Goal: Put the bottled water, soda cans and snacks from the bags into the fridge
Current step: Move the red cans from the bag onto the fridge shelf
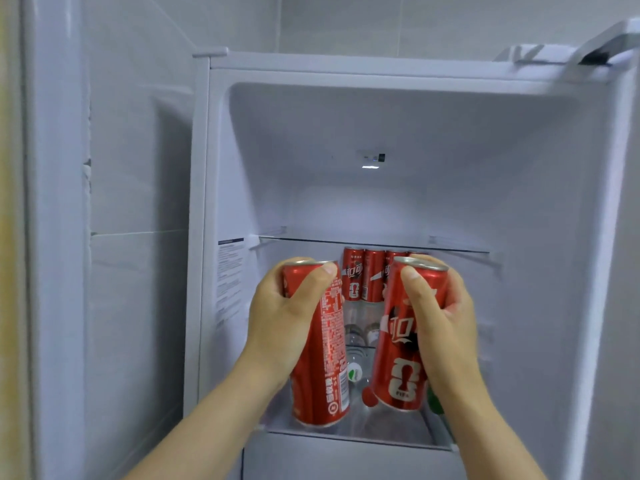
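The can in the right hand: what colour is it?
Red with white lettering; the can shows best in head view.

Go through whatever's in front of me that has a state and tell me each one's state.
Fridge, open.
Left hand, gripping the left can.
Right hand, gripping the right can.
The left can, held roughly upright.
The right can, held slightly tilted.
Cans at the back, standing upright in a row.
Bottles lower down, stowed; too blurred to say more.
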Action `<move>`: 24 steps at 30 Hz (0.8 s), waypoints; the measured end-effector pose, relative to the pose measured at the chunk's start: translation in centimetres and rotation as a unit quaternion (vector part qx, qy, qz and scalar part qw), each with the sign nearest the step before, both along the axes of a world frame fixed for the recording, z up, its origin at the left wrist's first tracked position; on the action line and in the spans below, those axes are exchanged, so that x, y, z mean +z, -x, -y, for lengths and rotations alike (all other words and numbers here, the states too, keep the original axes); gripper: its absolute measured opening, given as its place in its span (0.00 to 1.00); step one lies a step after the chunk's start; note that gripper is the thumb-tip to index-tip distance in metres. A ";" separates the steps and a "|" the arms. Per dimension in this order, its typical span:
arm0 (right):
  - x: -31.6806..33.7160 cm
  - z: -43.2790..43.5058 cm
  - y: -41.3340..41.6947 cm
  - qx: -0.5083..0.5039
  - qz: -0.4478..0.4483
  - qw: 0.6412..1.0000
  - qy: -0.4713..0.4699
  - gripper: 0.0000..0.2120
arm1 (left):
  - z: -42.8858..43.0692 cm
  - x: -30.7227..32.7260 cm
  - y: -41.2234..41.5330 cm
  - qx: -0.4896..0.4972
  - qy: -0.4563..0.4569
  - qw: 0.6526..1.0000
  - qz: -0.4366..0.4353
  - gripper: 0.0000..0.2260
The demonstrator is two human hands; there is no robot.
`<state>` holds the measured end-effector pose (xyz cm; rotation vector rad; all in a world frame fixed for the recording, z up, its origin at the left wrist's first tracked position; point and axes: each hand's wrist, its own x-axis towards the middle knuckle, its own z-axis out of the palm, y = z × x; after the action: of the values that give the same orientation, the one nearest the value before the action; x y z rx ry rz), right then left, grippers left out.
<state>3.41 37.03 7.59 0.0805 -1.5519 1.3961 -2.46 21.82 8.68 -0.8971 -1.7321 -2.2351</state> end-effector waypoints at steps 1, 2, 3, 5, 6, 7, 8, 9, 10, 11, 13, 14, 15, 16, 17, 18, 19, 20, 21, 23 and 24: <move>-0.1 -0.7 0.9 0.000 0.004 1.000 -0.002 0.20 | -0.7 -0.1 0.8 0.007 0.000 1.000 -0.002 0.21; -0.1 -1.3 1.7 -0.001 0.007 1.000 -0.006 0.20 | -1.5 -0.2 1.5 0.013 0.002 1.000 -0.004 0.21; -0.3 -1.9 2.4 -0.004 0.008 1.000 -0.012 0.19 | -2.2 -0.4 2.1 0.019 0.002 1.000 -0.006 0.21; -0.6 -2.8 3.7 -0.008 0.006 1.000 -0.017 0.17 | -3.4 -0.8 3.4 0.031 0.000 0.999 -0.007 0.21; -0.8 -3.1 4.3 -0.008 0.005 1.000 -0.014 0.17 | -4.0 -0.9 4.0 0.037 -0.001 0.999 -0.004 0.21; -1.1 -3.4 4.9 -0.009 0.006 1.000 -0.013 0.16 | -4.5 -1.0 4.5 0.042 -0.003 0.999 -0.001 0.20; -1.3 -3.6 5.4 -0.010 0.009 1.000 -0.012 0.15 | -4.9 -1.0 5.1 0.046 -0.005 0.999 0.000 0.20; -1.5 -3.8 5.8 -0.013 0.012 1.000 -0.010 0.13 | -5.3 -1.1 5.7 0.050 -0.005 0.999 0.000 0.19; -1.6 -4.0 6.3 -0.015 0.014 1.000 -0.007 0.12 | -5.6 -1.1 6.2 0.054 -0.003 0.999 -0.002 0.18; -1.7 -4.3 6.7 -0.018 0.015 1.000 -0.006 0.11 | -5.9 -1.2 6.8 0.058 0.001 0.998 -0.003 0.18; -1.7 -5.0 7.6 -0.026 0.017 1.000 -0.006 0.12 | -6.5 -1.4 7.8 0.063 0.006 0.998 -0.003 0.18; -1.6 -5.3 7.9 -0.030 0.018 0.999 -0.005 0.13 | -6.7 -1.4 8.3 0.063 0.006 0.998 -0.001 0.19; -1.6 -5.6 8.3 -0.034 0.018 0.999 -0.004 0.13 | -7.0 -1.5 8.7 0.062 0.007 0.998 -0.001 0.19; -1.5 -5.9 8.6 -0.037 0.016 0.999 -0.005 0.13 | -7.3 -1.5 9.1 0.062 0.011 0.998 -0.003 0.18; -1.5 -6.1 9.0 -0.042 0.015 0.999 -0.009 0.13 | -7.5 -1.5 9.4 0.062 0.016 0.998 -0.007 0.18; -1.4 -6.3 9.3 -0.046 0.014 0.999 -0.015 0.12 | -7.8 -1.5 9.7 0.061 0.021 0.998 -0.012 0.17; -1.5 -6.5 9.7 -0.050 0.015 0.998 -0.021 0.12 | -8.0 -1.5 9.9 0.060 0.024 0.998 -0.017 0.16; -1.5 -6.7 10.1 -0.055 0.018 0.998 -0.027 0.12 | -8.2 -1.4 10.2 0.060 0.027 0.998 -0.021 0.15; -1.6 -6.8 10.4 -0.060 0.021 0.998 -0.031 0.12 | -8.4 -1.4 10.5 0.060 0.030 0.997 -0.026 0.13; -1.7 -7.2 11.3 -0.068 0.027 0.997 -0.037 0.12 | -8.8 -1.4 11.2 0.060 0.034 0.997 -0.035 0.09; -1.8 -7.3 11.8 -0.073 0.029 0.996 -0.039 0.12 | -9.0 -1.4 11.6 0.058 0.035 0.997 -0.037 0.08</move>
<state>-8.35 44.38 5.77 -0.0247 -1.6267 1.2334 -14.04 30.79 7.25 -0.8574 -1.7915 -2.0538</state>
